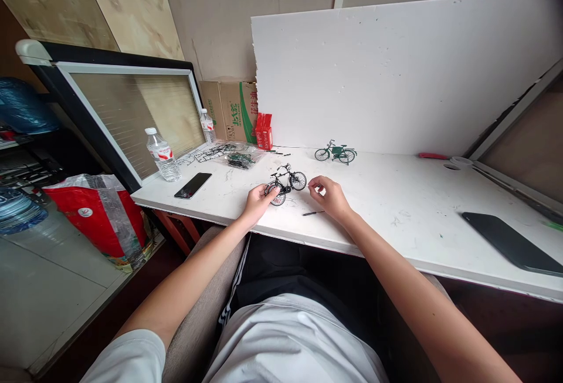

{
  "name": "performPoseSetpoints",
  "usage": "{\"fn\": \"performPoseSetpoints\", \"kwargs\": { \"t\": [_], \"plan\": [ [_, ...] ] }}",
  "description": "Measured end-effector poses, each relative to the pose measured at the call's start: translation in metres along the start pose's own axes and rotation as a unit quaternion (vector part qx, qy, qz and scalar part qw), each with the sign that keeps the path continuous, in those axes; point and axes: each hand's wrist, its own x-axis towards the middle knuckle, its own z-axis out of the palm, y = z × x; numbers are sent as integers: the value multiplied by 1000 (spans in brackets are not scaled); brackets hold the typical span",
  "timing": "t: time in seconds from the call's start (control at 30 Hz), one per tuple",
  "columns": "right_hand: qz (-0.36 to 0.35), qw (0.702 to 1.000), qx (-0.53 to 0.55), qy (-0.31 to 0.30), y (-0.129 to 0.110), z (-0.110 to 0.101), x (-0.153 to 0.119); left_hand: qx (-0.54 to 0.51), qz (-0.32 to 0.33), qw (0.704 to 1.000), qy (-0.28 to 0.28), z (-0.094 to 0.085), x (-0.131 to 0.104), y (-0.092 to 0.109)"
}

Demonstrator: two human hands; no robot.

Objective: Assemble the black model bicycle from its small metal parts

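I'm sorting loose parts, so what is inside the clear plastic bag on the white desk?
Through the clear plastic bag, thin green pieces and black pieces show together. Whatever lies beneath the top ones is covered, and single pieces are too small to tell apart.

A white desk point(409, 201) stood before a white board point(352, 78), probably foam, under a grey panelled wall point(220, 13), with a black-framed glazed partition point(132, 113) at its left end, marbled beige wall panels point(136, 7) behind that, pale floor tiles point(57, 295) at lower left, a grey-brown upholstered chair point(197, 307) in front, and soft, diffuse light throughout.
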Motion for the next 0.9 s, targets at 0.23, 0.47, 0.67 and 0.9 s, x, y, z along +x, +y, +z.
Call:
{"fn": "performPoseSetpoints", "kwargs": {
  "t": [0.23,0.47,0.67,0.9],
  "plan": [
    [0,1000,6,1,-2,-2,0,8,2,1000,-3,-1,0,-1],
    [-11,1000,5,-13,-2,-2,-1,9,-3,1000,-10,-1,0,-1],
    [-11,1000,-1,-19,-2,-2,-1,7,-3,1000,-9,-1,0,0],
    [-5,1000,-6,-30,-2,-1,-2,10,1,1000,-4,0,-1,0]
  ]
}}
